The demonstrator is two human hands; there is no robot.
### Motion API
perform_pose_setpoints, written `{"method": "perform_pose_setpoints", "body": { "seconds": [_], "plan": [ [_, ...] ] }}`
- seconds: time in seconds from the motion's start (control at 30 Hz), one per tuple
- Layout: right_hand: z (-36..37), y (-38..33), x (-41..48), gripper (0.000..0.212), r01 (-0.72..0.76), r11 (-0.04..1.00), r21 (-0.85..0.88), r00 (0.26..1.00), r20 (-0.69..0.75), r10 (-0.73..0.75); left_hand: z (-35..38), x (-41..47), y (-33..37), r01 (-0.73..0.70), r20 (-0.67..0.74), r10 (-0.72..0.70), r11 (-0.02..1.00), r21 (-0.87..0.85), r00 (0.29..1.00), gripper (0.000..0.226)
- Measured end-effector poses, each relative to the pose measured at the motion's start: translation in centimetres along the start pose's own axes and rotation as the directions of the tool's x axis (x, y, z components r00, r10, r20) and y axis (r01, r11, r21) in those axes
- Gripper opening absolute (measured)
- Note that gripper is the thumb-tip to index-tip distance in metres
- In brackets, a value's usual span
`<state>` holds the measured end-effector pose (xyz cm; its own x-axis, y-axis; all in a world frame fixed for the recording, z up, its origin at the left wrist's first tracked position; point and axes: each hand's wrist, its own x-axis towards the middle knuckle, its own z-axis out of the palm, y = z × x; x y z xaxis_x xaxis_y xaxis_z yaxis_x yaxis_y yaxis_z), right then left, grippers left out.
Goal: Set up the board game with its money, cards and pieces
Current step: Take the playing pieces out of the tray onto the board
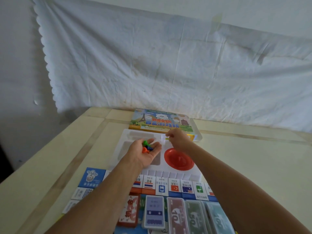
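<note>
1. The left hand [143, 153] lies palm up over the white tray [135, 132], fingers loosely spread and only slightly cupped, not closed round anything.
2. Three playing pieces rest in that palm near the base of the fingers: a green piece [144, 142] nearest the fingertips, a blue piece [149, 147] beside it, and an orange piece [144, 150] closest to the wrist.
3. The right hand [178, 140] is above the tray's far right corner, fingertips drawn together and pinching a small yellow piece [167, 139], which shows just at the fingertips.
4. A red dish [179, 160] sits in the tray's round hollow, under the right wrist.
5. The game box [160, 120] lies beyond the tray, against the hanging white sheet [168, 65].
6. The board [94, 178] lies on the table [50, 166] on the near side of the tray.
7. On the board sit a red card deck [129, 211], a blue card deck [154, 213], and money stacks marked 10 [176, 215], 50 [194, 218] and 100 [219, 222], side by side.
</note>
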<state>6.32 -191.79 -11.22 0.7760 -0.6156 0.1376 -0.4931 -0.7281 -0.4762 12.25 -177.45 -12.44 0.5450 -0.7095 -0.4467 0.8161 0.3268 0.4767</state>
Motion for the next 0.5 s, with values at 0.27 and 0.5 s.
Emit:
{"method": "perform_pose_setpoints", "body": {
  "seconds": [0.27, 0.5],
  "plan": [
    [-5.6, -5.1, -7.3, 0.019, -0.063, 0.547, 0.835, 0.988, -0.024, 0.15, 2.7, -6.3, 1.6, -0.018, 0.115, 0.011, 0.998, 0.063, 0.993, 0.028],
    [-10.7, -8.6, -24.6, 0.011, 0.058, 0.54, 0.84, 0.992, -0.111, 0.065, 1.5, -21.4, -2.7, 0.073, 0.205, -0.103, 0.986, 0.149, 0.973, 0.034]
  ]
}}
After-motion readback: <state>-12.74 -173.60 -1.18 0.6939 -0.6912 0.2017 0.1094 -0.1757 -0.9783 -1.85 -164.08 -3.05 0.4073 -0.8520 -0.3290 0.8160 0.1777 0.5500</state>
